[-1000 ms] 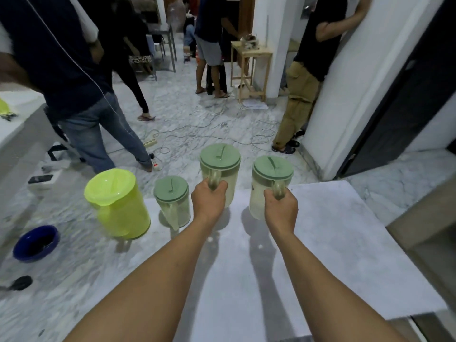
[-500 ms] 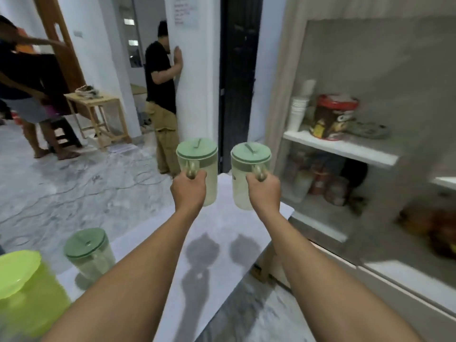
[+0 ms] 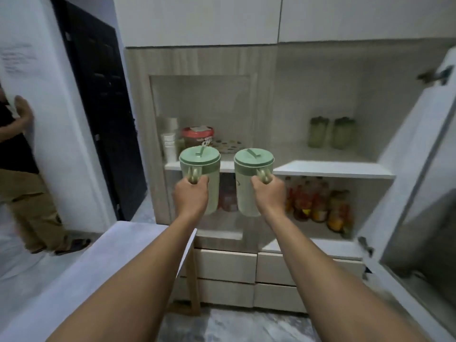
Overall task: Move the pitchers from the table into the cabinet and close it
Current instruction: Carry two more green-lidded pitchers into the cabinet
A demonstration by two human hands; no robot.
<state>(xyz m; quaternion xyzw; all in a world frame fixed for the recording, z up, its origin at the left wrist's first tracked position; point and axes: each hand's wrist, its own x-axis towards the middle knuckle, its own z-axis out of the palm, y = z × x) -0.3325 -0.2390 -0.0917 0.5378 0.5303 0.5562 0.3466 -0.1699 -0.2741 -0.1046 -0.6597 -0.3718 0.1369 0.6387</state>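
I hold two pale green pitchers with darker green lids in the air in front of the open cabinet [image 3: 330,169]. My left hand [image 3: 191,196] grips the handle of the left pitcher [image 3: 200,164]. My right hand [image 3: 269,193] grips the handle of the right pitcher [image 3: 251,166]. Both pitchers are upright, level with the cabinet's middle shelf and a little short of it. The white table [image 3: 118,248] lies below my left arm. The cabinet door [image 3: 419,169] stands swung open at the right.
The upper shelf carries stacked cups [image 3: 169,141], a red-lidded tub [image 3: 197,139] and two green jars [image 3: 330,132]. Bottles [image 3: 315,203] fill the lower shelf. Drawers [image 3: 227,265] sit beneath. A person [image 3: 17,169] stands at the left by a white wall and dark door [image 3: 103,119].
My view has swung right from the table to face the cabinet. Both pitchers, lifted off the table, have come with my hands up to the shelf front. The other pitchers are out of sight.
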